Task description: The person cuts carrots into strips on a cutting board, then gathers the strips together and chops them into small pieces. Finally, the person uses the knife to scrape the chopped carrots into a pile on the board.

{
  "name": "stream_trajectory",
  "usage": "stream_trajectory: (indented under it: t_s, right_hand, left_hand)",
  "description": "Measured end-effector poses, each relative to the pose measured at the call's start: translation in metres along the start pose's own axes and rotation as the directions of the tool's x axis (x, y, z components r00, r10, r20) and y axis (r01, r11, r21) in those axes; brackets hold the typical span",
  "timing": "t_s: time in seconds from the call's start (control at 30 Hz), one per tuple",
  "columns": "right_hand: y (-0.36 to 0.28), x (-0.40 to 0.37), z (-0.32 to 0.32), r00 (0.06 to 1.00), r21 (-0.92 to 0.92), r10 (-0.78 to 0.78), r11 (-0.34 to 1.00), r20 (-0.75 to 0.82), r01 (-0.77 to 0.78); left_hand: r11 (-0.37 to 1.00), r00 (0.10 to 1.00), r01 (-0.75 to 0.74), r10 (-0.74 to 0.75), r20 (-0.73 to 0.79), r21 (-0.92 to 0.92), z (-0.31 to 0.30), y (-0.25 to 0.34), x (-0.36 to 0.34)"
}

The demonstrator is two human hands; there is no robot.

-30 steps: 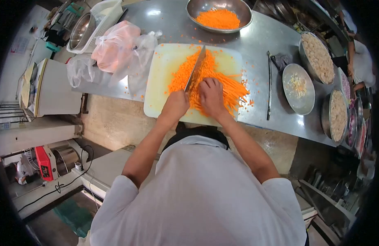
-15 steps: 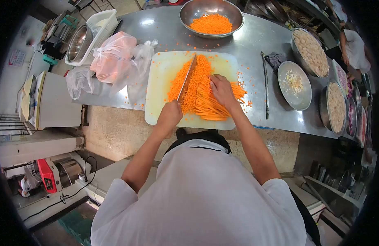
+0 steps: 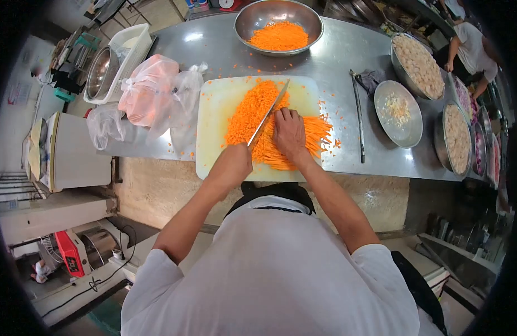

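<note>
My left hand is wrapped round the handle of a large knife, whose blade slants up and right over the carrots. Beside the blade my right hand presses down on thin carrot strips, its fingers together and curled. A heap of finely chopped carrot lies left of the blade. Both carrot piles rest on a pale cutting board. Beyond the board, a steel bowl holds more chopped carrot.
Plastic bags and a white basket lie left on the steel table. At right are a dark rod, a bowl of chopped bits and bowls of pale food. Another person is at far right.
My right hand has moved left over the strips, closer to the blade. The knife leans further right. The view has shifted slightly.
</note>
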State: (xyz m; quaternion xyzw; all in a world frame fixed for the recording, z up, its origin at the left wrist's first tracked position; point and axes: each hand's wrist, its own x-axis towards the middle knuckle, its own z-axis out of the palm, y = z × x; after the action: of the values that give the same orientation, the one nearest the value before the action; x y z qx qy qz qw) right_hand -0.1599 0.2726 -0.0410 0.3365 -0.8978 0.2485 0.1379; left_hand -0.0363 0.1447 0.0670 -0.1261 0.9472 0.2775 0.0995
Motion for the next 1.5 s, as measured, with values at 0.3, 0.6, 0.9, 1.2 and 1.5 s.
stream_trajectory:
  t_s: [0.3, 0.6, 0.9, 1.2, 1.5]
  right_hand:
    - [0.0, 0.002, 0.0, 1.0, 0.012, 0.007, 1.0, -0.003, -0.006]
    - [0.001, 0.001, 0.003, 1.0, 0.009, -0.007, 1.0, -0.028, 0.008]
    - [0.002, -0.005, 0.004, 0.999, 0.017, -0.011, 1.0, -0.048, 0.012]
    - [0.002, -0.01, 0.004, 1.0, 0.027, 0.014, 1.0, -0.016, -0.013]
    - [0.002, -0.012, 0.004, 0.999, 0.046, 0.039, 0.998, -0.012, -0.039]
  left_hand:
    - [0.999, 0.998, 0.013, -0.011, 0.058, -0.034, -0.014, 0.014, 0.01]
    - [0.998, 0.998, -0.054, 0.054, -0.015, -0.012, -0.006, 0.009, 0.02]
    - [0.993, 1.0, 0.003, -0.002, 0.011, -0.118, 0.0, 0.015, 0.019]
    - [0.993, 0.994, -0.068, 0.058, -0.096, -0.102, 0.03, -0.003, 0.032]
    - [0.982, 0.998, 0.045, -0.054, -0.045, -0.184, 0.032, -0.001, 0.045]
